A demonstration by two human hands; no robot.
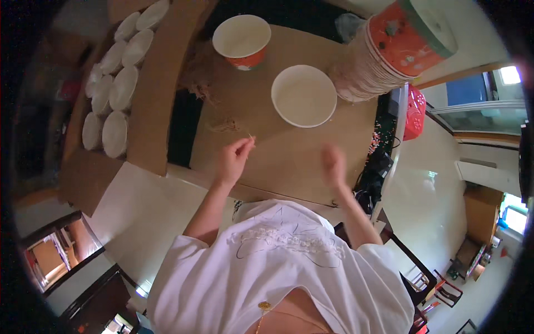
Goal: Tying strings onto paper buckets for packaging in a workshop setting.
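Observation:
My left hand (236, 158) is closed in a pinch at the near side of a sheet of brown cardboard (278, 167). A thin pale strand shows at its fingertips. Just beyond lie loose brownish strands (225, 126), and a larger tangle (199, 83) sits farther left. My right hand (334, 164) is over the cardboard to the right, smeared by motion, so its fingers cannot be made out. Ahead of it stands a white-lined paper tub (303, 97), open at the top, touched by neither hand. Another paper tub (242, 39), red-orange outside, stands farther back on the left.
A tall stack of red-orange paper tubs (409, 44) leans at the back right. On the left, a cardboard box (146, 89) holds several white round tubs (123, 88). A red basket (415, 114) and black cables (367, 200) are by the table's right edge.

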